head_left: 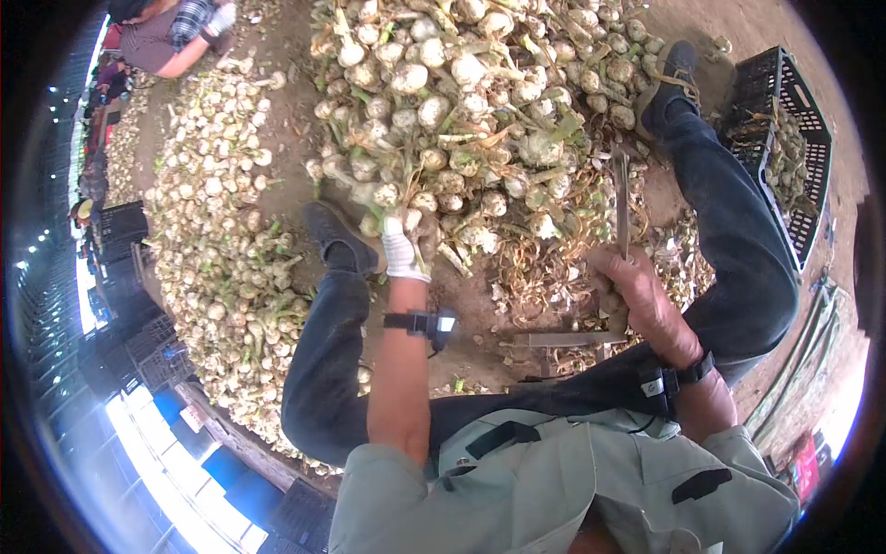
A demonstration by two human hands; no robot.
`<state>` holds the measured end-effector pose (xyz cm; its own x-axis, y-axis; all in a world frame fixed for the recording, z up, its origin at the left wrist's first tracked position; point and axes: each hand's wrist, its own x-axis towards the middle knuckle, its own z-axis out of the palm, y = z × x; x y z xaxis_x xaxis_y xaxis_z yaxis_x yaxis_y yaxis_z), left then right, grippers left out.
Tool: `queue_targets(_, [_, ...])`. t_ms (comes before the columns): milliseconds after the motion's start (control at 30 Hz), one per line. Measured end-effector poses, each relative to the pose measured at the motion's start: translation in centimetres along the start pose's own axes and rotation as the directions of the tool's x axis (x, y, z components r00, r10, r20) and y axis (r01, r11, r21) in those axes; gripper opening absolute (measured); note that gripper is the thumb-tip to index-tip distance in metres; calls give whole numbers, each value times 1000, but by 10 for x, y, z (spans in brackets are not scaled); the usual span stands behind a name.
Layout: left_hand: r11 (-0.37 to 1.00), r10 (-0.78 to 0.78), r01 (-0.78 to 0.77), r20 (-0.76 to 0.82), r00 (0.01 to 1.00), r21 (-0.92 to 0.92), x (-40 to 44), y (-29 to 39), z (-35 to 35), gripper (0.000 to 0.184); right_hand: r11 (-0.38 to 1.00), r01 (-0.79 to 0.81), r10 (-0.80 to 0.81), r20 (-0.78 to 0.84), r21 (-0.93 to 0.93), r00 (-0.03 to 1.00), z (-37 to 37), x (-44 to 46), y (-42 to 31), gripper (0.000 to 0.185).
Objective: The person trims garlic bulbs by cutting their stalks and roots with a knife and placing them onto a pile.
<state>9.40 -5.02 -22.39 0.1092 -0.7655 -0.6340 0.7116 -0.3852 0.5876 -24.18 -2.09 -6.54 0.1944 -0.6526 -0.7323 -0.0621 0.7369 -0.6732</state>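
Note:
My left hand (pixel 406 247), in a white glove, is at the near edge of a big heap of garlic (pixel 466 102) with stems and roots on. Its fingers are closed around a garlic bulb (pixel 387 195), partly hidden by the glove. Bare and closed, my right hand (pixel 629 282) grips a knife (pixel 621 198) whose long narrow blade points away from me. Dry skins and trimmings (pixel 544 277) cover the ground between my hands. A second flat blade-like strip (pixel 568 340) lies crosswise near my lap.
A black plastic crate (pixel 812 166) holding garlic stands at the right, beyond my right leg (pixel 738 249). Another long spread of garlic bulbs (pixel 217 231) runs along the left. A co-worker (pixel 171 37) bends over it at the top left. Dark crates (pixel 125 222) line the far left.

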Motion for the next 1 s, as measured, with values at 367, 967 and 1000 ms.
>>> queue_targets(367, [703,-101,-417,661,743,576,-87,-51,331,28,984,48,-73,145,170,987,-31,22,69,48])
queue_targets(967, [423,549,-56,-207,810,904,7,27,91,38,890,24,-76,96,455,992,-37,-10,42,45])
queue_targets(1000, [456,478,-75,-172,862,887,-41,35,90,36,884,16,-18,-1,468,1000,-25,9,58,37])
